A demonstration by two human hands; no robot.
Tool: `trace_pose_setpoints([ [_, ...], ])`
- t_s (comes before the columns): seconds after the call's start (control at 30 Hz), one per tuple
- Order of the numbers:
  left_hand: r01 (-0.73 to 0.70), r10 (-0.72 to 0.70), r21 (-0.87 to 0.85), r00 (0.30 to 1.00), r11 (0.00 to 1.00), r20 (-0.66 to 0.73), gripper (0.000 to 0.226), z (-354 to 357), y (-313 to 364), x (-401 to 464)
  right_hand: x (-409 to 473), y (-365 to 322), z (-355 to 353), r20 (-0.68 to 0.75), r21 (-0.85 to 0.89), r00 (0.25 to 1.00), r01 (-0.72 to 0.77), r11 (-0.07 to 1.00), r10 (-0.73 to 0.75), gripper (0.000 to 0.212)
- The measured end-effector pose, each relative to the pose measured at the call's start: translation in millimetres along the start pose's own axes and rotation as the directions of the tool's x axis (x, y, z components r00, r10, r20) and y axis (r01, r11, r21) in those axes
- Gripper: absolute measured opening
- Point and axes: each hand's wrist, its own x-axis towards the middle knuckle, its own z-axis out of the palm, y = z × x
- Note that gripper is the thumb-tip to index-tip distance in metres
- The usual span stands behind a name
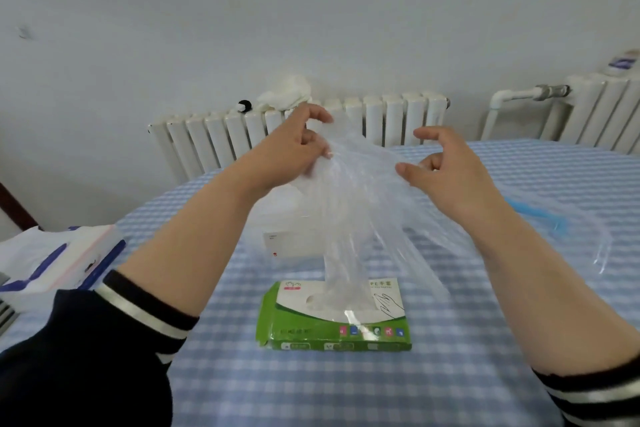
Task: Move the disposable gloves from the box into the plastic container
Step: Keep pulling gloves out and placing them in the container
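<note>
A green and white glove box (334, 317) lies on the blue checked tablecloth in front of me. Several clear disposable gloves (356, 204) hang in a bunch above it, their lower ends reaching down to the box's opening. My left hand (294, 149) pinches the bunch's upper left edge. My right hand (446, 170) pinches its upper right edge with curled fingers. Behind the gloves stands a translucent white plastic container (284, 218), partly hidden by my left arm and the gloves.
The round table (346, 388) carries a white and purple bag (52, 260) at the left edge and a clear plastic piece with a blue strip (550, 222) at the right. White radiators (381, 121) line the wall behind the table.
</note>
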Motion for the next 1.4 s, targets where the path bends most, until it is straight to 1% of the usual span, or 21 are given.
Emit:
trace_pose_setpoints([
  [0.13, 0.140, -0.148, -0.086, 0.984, 0.986, -0.101, 0.026, -9, -25, 17, 7, 11, -3, -0.088, -0.088, 0.996, -0.035, 0.995, 0.027, 0.048],
  [0.27, 0.290, -0.312, -0.123, 0.922, 0.949, -0.230, 0.029, -16, -49, 26, 7, 11, -5, -0.133, -0.124, 0.991, -0.038, 0.992, 0.021, 0.048],
  [0.37, 0.306, -0.319, -0.097, 0.864, 0.947, -0.389, 0.033, -22, -59, 30, 4, 7, -2, -0.120, -0.105, 0.993, -0.023, 0.994, 0.011, 0.049],
  [0.47, 0.347, -0.283, 0.070, 0.852, 0.935, -0.440, 0.036, -25, -65, 32, -3, 1, 4, -0.079, -0.113, 0.996, 0.033, 0.993, -0.042, 0.048],
  [0.53, 0.428, -0.337, 0.210, 0.869, 0.879, -0.363, 0.034, -23, -70, 35, -8, -3, 9, -0.049, -0.154, 0.995, 0.078, 0.985, -0.087, 0.048],
  [0.6, 0.475, -0.409, 0.412, 0.880, 0.777, -0.241, 0.029, -19, -76, 37, -12, -6, 13, -0.010, -0.205, 0.991, 0.127, 0.971, -0.132, 0.047],
  [0.63, 0.468, -0.435, 0.513, 0.880, 0.720, -0.192, 0.028, -17, -79, 38, -14, -8, 14, 0.012, -0.225, 0.989, 0.147, 0.963, -0.148, 0.047],
  [0.7, 0.401, -0.464, 0.682, 0.880, 0.611, -0.101, 0.031, -15, -82, 40, -18, -11, 16, 0.068, -0.252, 0.985, 0.173, 0.952, -0.161, 0.043],
  [0.77, 0.263, -0.474, 0.816, 0.880, 0.515, 0.016, 0.029, -12, -83, 40, -21, -14, 15, 0.138, -0.289, 0.980, 0.182, 0.940, -0.147, 0.036],
  [0.83, 0.111, -0.482, 0.911, 0.870, 0.397, 0.104, 0.012, -8, -85, 39, -24, -16, 15, 0.219, -0.326, 0.967, 0.199, 0.924, -0.130, 0.031],
  [0.93, 0.015, -0.491, 0.965, 0.863, 0.262, 0.120, 0.008, -10, -89, 41, -28, -19, 13, 0.307, -0.361, 0.946, 0.216, 0.907, -0.103, 0.027],
  [1.03, -0.002, -0.427, 0.982, 0.900, 0.191, 0.085, 0.022, -16, -86, 40, -30, -24, 10, 0.361, -0.389, 0.931, 0.206, 0.898, -0.057, 0.025],
  [1.1, 0.047, -0.325, 0.977, 0.945, 0.209, 0.024, 0.018, -19, -78, 35, -31, -27, 9, 0.390, -0.424, 0.921, 0.196, 0.884, -0.017, 0.026],
  [1.13, 0.076, -0.267, 0.963, 0.964, 0.257, -0.005, 0.014, -20, -74, 32, -31, -29, 9, 0.403, -0.438, 0.915, 0.192, 0.878, 0.001, 0.029],
  [1.17, 0.091, -0.227, 0.935, 0.974, 0.342, -0.011, 0.013, -20, -69, 30, -32, -30, 10, 0.415, -0.442, 0.910, 0.184, 0.878, 0.018, 0.034],
  [1.2, 0.093, -0.217, 0.880, 0.976, 0.466, 0.012, 0.015, -21, -62, 27, -32, -31, 10, 0.427, -0.437, 0.904, 0.172, 0.883, 0.035, 0.040],
  [1.23, 0.103, -0.249, 0.794, 0.966, 0.599, 0.063, 0.018, -20, -56, 25, -34, -33, 11, 0.439, -0.426, 0.897, 0.156, 0.891, 0.053, 0.049],
  [1.27, 0.130, -0.308, 0.691, 0.941, 0.711, 0.140, 0.023, -19, -50, 23, -35, -35, 12, 0.453, -0.410, 0.889, 0.137, 0.901, 0.071, 0.061],
  [1.3, 0.168, -0.368, 0.598, 0.901, 0.784, 0.229, 0.029, -16, -45, 20, -36, -36, 13, 0.468, -0.399, 0.879, 0.122, 0.909, 0.088, 0.074],
  [1.33, 0.207, -0.422, 0.541, 0.852, 0.815, 0.310, 0.037, -11, -43, 18, -37, -37, 15, 0.487, -0.397, 0.868, 0.118, 0.910, 0.100, 0.085],
  [1.4, 0.268, -0.510, 0.532, 0.771, 0.803, 0.382, 0.051, -4, -47, 15, -40, -36, 21, 0.539, -0.413, 0.835, 0.148, 0.899, 0.110, 0.095],
])
